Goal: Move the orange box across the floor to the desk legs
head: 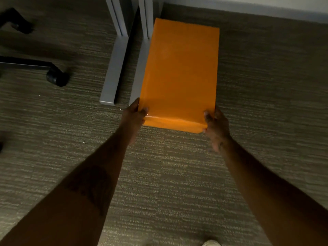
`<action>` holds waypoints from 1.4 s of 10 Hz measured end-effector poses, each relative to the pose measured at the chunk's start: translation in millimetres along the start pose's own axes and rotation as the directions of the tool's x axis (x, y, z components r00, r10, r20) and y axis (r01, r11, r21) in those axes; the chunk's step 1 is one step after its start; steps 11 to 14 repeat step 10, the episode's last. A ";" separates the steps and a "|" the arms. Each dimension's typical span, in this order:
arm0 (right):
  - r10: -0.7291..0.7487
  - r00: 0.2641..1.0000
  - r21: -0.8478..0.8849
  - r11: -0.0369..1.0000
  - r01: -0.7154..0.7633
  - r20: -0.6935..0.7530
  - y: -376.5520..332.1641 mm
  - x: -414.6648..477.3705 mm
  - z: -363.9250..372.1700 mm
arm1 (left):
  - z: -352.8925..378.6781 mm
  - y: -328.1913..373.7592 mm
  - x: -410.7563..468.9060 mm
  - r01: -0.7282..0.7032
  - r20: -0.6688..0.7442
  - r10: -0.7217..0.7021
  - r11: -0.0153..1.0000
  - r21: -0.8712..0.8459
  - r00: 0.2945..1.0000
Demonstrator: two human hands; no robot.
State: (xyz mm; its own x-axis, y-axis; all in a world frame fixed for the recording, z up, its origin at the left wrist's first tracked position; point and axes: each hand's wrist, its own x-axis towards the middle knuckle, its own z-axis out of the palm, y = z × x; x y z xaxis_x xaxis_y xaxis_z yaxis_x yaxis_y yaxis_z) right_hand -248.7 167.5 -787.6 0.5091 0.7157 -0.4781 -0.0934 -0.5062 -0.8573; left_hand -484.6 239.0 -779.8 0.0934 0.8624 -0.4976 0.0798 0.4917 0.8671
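The orange box (180, 71) is long and flat-topped, lying lengthwise on the carpet with its far end toward the wall. Its left side runs right beside the nearer of two grey desk legs (140, 71); the second grey leg (113, 68) stands a little further left. My left hand (134, 118) grips the box's near left corner, thumb on top. My right hand (215, 126) grips the near right corner, thumb also on top. Whether the box rests on the floor or is slightly lifted at the near end I cannot tell.
A black office chair base with a caster (55, 78) stands at the left. A pale wall and baseboard (248, 9) run along the top right. Grey-brown carpet (168, 183) covers the floor. A light shoe tip (211, 243) shows at the bottom edge.
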 end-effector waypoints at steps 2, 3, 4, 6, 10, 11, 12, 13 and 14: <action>-0.029 0.999 -0.062 0.998 0.027 -0.037 -14.5 42.2 17.8 | 12.0 5.3 47.3 0.015 -0.150 -0.022 0.999 -0.046 0.988; -0.016 0.998 -0.104 0.995 0.009 -0.064 -19.0 53.9 22.8 | 17.7 7.5 63.1 0.028 -0.183 -0.036 0.999 -0.042 0.983; -0.027 0.998 -0.165 0.986 0.019 -0.050 -21.5 58.6 23.1 | 15.7 6.9 67.5 -0.004 -0.172 0.010 0.999 0.034 0.985; 0.004 1.000 -0.281 0.960 -0.012 -0.031 -28.2 54.1 25.9 | 9.7 9.4 49.4 -0.171 -0.127 0.278 0.829 0.533 0.952; -0.243 0.902 -0.896 0.185 0.403 0.356 -41.5 -47.5 10.0 | -30.4 47.1 -37.4 -0.383 0.372 0.333 -0.035 0.923 0.866; -0.243 0.902 -0.896 0.185 0.403 0.356 -41.5 -47.5 10.0 | -30.4 47.1 -37.4 -0.383 0.372 0.333 -0.035 0.923 0.866; -0.243 0.902 -0.896 0.185 0.403 0.356 -41.5 -47.5 10.0 | -30.4 47.1 -37.4 -0.383 0.372 0.333 -0.035 0.923 0.866; -0.243 0.902 -0.896 0.185 0.403 0.356 -41.5 -47.5 10.0 | -30.4 47.1 -37.4 -0.383 0.372 0.333 -0.035 0.923 0.866; -0.243 0.902 -0.896 0.185 0.403 0.356 -41.5 -47.5 10.0 | -30.4 47.1 -37.4 -0.383 0.372 0.333 -0.035 0.923 0.866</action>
